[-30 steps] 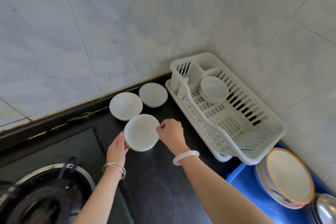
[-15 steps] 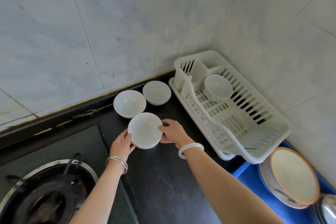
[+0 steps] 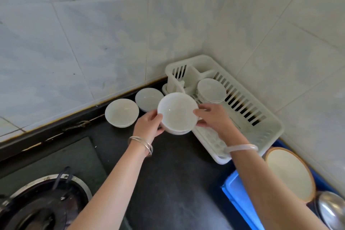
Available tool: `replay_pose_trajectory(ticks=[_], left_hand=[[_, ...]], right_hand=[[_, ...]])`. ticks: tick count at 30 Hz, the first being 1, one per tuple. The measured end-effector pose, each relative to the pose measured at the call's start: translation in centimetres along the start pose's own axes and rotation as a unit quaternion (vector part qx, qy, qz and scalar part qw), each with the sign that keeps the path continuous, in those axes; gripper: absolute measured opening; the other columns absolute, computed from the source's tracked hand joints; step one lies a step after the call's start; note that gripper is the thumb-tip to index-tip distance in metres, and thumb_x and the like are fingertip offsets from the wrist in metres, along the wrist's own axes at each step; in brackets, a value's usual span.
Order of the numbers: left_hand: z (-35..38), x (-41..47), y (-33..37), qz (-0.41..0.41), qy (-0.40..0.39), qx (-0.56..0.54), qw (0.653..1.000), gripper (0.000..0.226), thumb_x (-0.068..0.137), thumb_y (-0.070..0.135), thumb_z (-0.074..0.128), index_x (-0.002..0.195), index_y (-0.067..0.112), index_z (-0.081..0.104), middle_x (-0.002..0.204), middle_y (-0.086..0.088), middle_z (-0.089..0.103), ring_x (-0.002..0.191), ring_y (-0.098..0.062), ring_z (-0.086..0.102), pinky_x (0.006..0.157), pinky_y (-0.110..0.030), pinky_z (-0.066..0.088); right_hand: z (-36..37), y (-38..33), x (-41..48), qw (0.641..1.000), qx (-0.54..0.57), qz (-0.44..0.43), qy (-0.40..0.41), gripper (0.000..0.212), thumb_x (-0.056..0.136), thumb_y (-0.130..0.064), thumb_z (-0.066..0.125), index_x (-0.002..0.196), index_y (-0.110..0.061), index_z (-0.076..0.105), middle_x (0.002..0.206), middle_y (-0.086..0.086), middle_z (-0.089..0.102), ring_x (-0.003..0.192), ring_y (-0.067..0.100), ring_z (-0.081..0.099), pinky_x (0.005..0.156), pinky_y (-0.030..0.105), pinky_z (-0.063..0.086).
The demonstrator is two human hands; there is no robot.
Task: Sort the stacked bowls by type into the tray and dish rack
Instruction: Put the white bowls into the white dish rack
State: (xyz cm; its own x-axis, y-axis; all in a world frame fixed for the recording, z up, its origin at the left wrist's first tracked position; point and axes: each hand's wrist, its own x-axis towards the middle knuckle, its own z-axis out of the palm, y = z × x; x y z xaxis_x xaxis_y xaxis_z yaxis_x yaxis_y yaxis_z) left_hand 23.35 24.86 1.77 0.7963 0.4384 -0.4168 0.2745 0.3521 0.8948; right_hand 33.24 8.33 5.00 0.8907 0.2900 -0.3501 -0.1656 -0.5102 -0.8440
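Note:
A short stack of plain white bowls (image 3: 177, 114) is held up off the black counter, close to the left edge of the white dish rack (image 3: 268, 129). My left hand (image 3: 149, 126) grips its left side and my right hand (image 3: 212, 117) grips its right side. Inside the rack sits a stack of white bowls with a thin dark rim line (image 3: 211, 90). Two more plain white bowls (image 3: 121, 113) (image 3: 148, 99) rest on the counter by the wall. A blue tray (image 3: 240, 201) lies at the lower right.
A large bowl with a brown rim (image 3: 290, 173) and a shiny metal bowl (image 3: 330, 209) sit in the blue tray. A gas burner (image 3: 43, 203) occupies the lower left. Tiled walls close the corner behind the rack.
Both hands have lifted the stack of bowls off the counter and carried it to the right, toward the dish rack. The camera view has also shifted.

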Motion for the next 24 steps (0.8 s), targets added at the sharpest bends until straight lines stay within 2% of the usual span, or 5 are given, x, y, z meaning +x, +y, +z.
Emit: replay_pose_trajectory(ticks=[6,11,14,21,24], left_hand=[[9.3,1.5,1.5,-0.018,-0.092,0.047,0.994,0.018,0.090,0.011,0.049,0.104,0.017,0.059,0.104,-0.009,0.060,0.100,-0.026,0.060,0.080,-0.036,0.054],[16.3,2.7,0.3,-0.056,-0.171,0.086,0.980,0.026,0.088,0.003,0.046,0.111,0.007,0.058,0.083,-0.008,0.057,0.082,-0.022,0.060,0.067,-0.031,0.056],[19.5,3.3,-1.0,-0.094,-0.186,0.106,0.972,0.034,0.088,-0.001,0.044,0.121,0.001,0.053,0.102,-0.013,0.056,0.097,-0.032,0.058,0.077,-0.041,0.054],[23.3,5.8,-3.1,-0.136,-0.186,0.197,0.953,0.036,0.087,-0.009,0.043,0.122,-0.007,0.048,0.126,-0.027,0.054,0.075,-0.032,0.061,0.080,-0.041,0.053],[23.9,6.7,-3.7,-0.154,-0.190,0.223,0.944,0.038,0.088,-0.012,0.041,0.126,-0.010,0.045,0.131,-0.028,0.050,0.107,-0.039,0.059,0.093,-0.043,0.049]], right_hand=[[-8.5,1.0,0.8,0.996,0.024,0.045,0.067,0.024,0.089,-0.040,0.058,0.077,-0.021,0.067,0.064,-0.002,0.073,0.058,0.011,0.071,0.055,0.024,0.058],[-14.1,4.2,2.7,0.985,0.026,0.127,0.111,0.032,0.088,-0.046,0.058,0.081,-0.015,0.062,0.076,0.006,0.068,0.065,0.020,0.068,0.053,0.028,0.057],[-16.2,6.4,3.4,0.984,0.006,0.149,0.098,0.034,0.088,-0.049,0.055,0.087,-0.016,0.063,0.085,0.007,0.069,0.069,0.019,0.070,0.048,0.024,0.055],[-17.7,8.9,6.0,0.981,-0.054,0.163,0.093,0.045,0.087,-0.055,0.053,0.100,-0.012,0.058,0.087,0.007,0.068,0.077,0.025,0.068,0.065,0.036,0.059],[-17.5,9.5,6.7,0.976,-0.112,0.173,0.075,0.044,0.090,-0.057,0.047,0.102,-0.016,0.053,0.090,0.009,0.065,0.083,0.030,0.068,0.071,0.041,0.059]])
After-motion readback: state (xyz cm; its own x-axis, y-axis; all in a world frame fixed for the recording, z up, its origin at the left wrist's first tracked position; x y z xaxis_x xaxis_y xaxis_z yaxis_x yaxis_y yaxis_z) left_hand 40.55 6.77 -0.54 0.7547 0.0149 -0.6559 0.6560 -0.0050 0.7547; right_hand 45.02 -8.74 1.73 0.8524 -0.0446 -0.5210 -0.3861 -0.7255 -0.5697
